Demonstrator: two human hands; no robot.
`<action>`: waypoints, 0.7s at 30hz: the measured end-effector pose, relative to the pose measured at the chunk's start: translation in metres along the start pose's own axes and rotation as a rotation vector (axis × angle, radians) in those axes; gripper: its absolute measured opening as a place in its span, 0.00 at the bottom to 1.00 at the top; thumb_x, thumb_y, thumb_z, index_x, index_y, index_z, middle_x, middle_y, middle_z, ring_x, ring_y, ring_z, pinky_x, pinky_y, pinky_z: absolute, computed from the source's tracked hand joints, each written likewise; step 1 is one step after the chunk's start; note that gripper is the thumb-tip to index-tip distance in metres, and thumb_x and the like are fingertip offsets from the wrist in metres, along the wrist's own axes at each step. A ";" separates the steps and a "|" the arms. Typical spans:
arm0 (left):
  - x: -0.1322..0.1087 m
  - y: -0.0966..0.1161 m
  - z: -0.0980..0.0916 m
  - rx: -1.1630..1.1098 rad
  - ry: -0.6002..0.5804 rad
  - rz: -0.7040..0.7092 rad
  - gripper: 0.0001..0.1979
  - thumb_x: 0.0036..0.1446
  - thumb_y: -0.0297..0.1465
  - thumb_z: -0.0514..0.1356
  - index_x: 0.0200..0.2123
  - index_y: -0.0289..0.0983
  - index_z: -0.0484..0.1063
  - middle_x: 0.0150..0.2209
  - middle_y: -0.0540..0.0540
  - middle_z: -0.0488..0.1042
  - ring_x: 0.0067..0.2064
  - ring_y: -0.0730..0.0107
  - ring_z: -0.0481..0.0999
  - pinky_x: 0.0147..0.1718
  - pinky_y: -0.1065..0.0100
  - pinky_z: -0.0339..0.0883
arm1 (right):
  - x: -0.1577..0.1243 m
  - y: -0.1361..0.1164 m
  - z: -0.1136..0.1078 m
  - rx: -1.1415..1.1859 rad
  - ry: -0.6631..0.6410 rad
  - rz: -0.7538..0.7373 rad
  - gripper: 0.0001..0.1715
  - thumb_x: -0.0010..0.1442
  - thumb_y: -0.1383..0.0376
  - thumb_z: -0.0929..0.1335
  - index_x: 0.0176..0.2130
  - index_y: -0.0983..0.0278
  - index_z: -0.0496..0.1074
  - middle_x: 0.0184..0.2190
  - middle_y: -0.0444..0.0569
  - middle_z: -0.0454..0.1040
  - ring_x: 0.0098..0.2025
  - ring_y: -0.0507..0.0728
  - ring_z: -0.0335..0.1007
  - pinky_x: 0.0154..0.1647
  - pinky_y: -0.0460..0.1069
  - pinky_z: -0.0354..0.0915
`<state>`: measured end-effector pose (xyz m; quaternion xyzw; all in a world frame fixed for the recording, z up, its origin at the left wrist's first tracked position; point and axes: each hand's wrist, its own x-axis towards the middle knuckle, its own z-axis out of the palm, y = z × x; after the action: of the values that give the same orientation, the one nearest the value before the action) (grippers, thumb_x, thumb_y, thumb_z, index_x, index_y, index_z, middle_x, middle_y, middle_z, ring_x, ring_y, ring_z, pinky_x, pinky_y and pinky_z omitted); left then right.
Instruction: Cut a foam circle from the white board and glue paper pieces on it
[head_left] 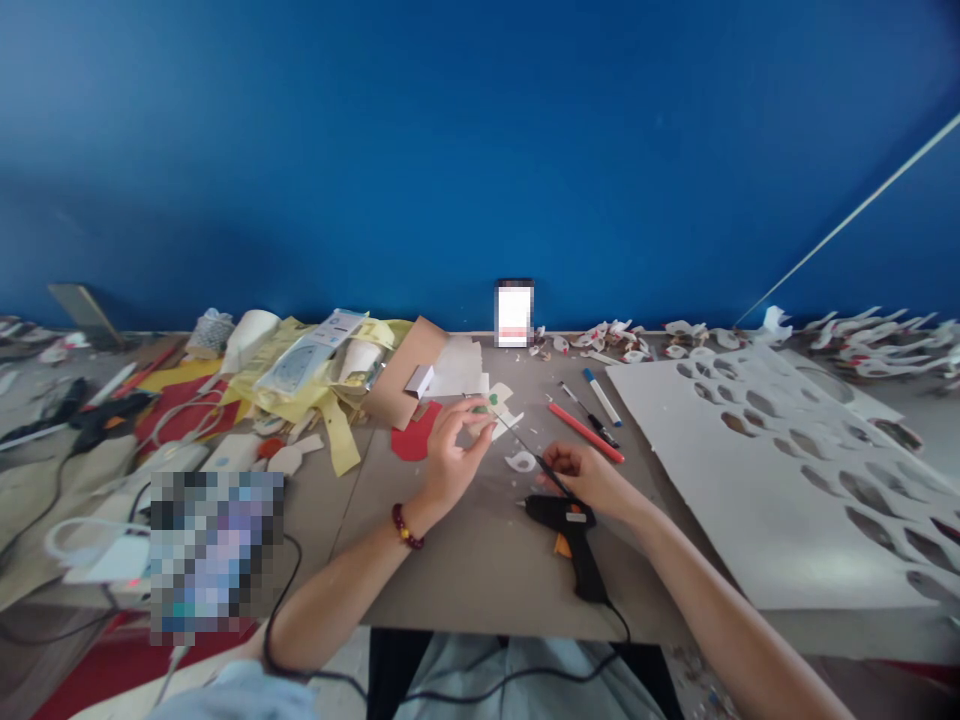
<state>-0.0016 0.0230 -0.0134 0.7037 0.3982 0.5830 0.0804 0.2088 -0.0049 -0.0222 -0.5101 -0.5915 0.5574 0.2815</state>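
My left hand point(457, 450) is over the middle of the table, thumb and fingers pinched by small white pieces with a green mark point(493, 399). What lies between its fingertips is too small to make out. To the right, my right hand point(576, 470) is closed on a thin dark tool point(553, 474), whose slender tip points up and left to the left fingertips. Just below the right hand a black glue gun point(561, 512) lies on its side on the table. A small white cut-out shape point(520, 461) rests between my hands.
Red paper point(412, 434) and brown cardboard point(405, 375) lie left. Pens point(602, 397) and a red stick point(585, 432) are right, beside a large white sheet with cut-out holes point(720, 500). A lit phone point(514, 313) stands at the wall. The gun's cable point(517, 680) crosses the front.
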 end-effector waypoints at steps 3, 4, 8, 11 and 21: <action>0.001 0.001 -0.001 0.002 -0.006 0.006 0.04 0.55 0.26 0.61 0.34 0.38 0.69 0.42 0.44 0.77 0.46 0.65 0.76 0.47 0.58 0.69 | 0.000 -0.001 0.000 0.001 0.000 0.001 0.24 0.44 0.50 0.73 0.28 0.64 0.64 0.18 0.38 0.62 0.21 0.47 0.56 0.22 0.44 0.51; 0.001 0.001 -0.001 0.004 -0.008 0.007 0.04 0.55 0.26 0.61 0.34 0.38 0.69 0.42 0.44 0.77 0.46 0.65 0.76 0.47 0.58 0.69 | -0.001 -0.001 0.000 -0.006 0.003 -0.002 0.24 0.44 0.50 0.73 0.28 0.64 0.64 0.18 0.38 0.62 0.20 0.47 0.56 0.22 0.44 0.51; 0.001 0.001 0.000 0.011 -0.006 -0.002 0.03 0.56 0.27 0.61 0.33 0.39 0.69 0.42 0.44 0.77 0.46 0.64 0.76 0.46 0.57 0.70 | 0.000 0.001 0.001 -0.027 0.007 -0.007 0.23 0.46 0.50 0.72 0.28 0.64 0.63 0.17 0.37 0.60 0.20 0.47 0.53 0.20 0.43 0.49; 0.000 0.000 0.000 0.007 0.002 0.000 0.03 0.56 0.27 0.61 0.33 0.39 0.69 0.41 0.44 0.77 0.45 0.64 0.76 0.46 0.57 0.70 | 0.000 0.003 0.001 -0.043 0.000 -0.019 0.22 0.47 0.50 0.72 0.28 0.64 0.63 0.17 0.37 0.60 0.20 0.46 0.52 0.19 0.43 0.47; 0.000 0.000 0.001 -0.001 -0.015 -0.017 0.02 0.56 0.27 0.61 0.33 0.39 0.70 0.42 0.44 0.77 0.46 0.64 0.76 0.46 0.57 0.70 | -0.001 0.002 0.001 -0.069 0.016 -0.048 0.24 0.48 0.48 0.71 0.27 0.64 0.63 0.17 0.37 0.58 0.20 0.47 0.50 0.19 0.43 0.46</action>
<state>-0.0010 0.0234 -0.0141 0.7046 0.4031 0.5772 0.0888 0.2090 -0.0063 -0.0238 -0.5095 -0.6201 0.5259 0.2817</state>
